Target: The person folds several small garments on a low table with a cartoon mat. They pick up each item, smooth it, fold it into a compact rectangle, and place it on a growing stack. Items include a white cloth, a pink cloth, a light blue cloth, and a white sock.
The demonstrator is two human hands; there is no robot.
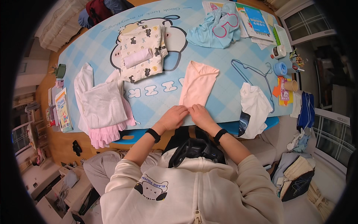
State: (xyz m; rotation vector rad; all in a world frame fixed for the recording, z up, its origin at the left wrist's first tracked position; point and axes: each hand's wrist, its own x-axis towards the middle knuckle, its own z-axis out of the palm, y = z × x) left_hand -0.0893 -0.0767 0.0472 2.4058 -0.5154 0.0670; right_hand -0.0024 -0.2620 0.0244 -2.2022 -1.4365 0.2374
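Observation:
A folded pale pink garment [198, 84] lies flat before me on the blue checked table. My left hand [175, 114] and my right hand [199, 112] hold its near edge close to the table's front edge, fingers bent over the cloth and almost meeting. Up and to the left, a folded white garment with dark printed figures [142, 42] has a small rolled pale pink cloth [138, 58] on top. Further left lie a folded light grey garment [105, 105] and a pink ruffled one [103, 137], which hangs over the edge. On the right a crumpled white garment [254, 103] overhangs the edge.
A light blue garment [216, 28] lies crumpled at the back, beside books and papers [256, 22]. A blue hanger [250, 68] is behind the white garment. Jars, a blue tape roll [280, 68] and a paper cup [291, 85] line the right side; booklets [63, 110] stand at the left edge.

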